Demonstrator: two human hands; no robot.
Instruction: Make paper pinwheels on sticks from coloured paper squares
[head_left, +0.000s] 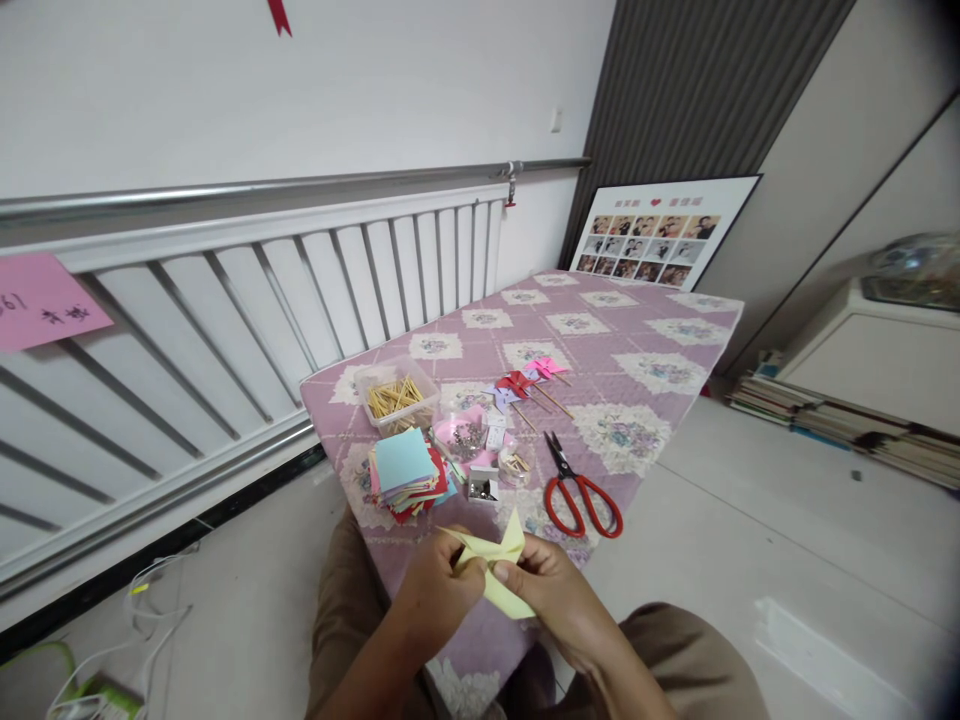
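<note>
Both my hands hold a pale yellow folded paper (499, 570) over the near edge of a low table with a purple flowered cloth (630, 330). My left hand (435, 590) pinches its left side, fingers closed. My right hand (551, 590) pinches its right side. One pointed flap of the paper stands up between them. Just beyond lie a stack of coloured paper squares (405, 470), red-handled scissors (581, 490) and finished paper pinwheels on sticks (529, 380).
A clear box of wooden sticks (395, 397), a small pink dish of pins (461, 435) and small boxes sit on the table. A white radiator (225, 320) runs along the left. A photo board (660, 235) leans at the far end. Books (840, 425) are stacked on the floor at right.
</note>
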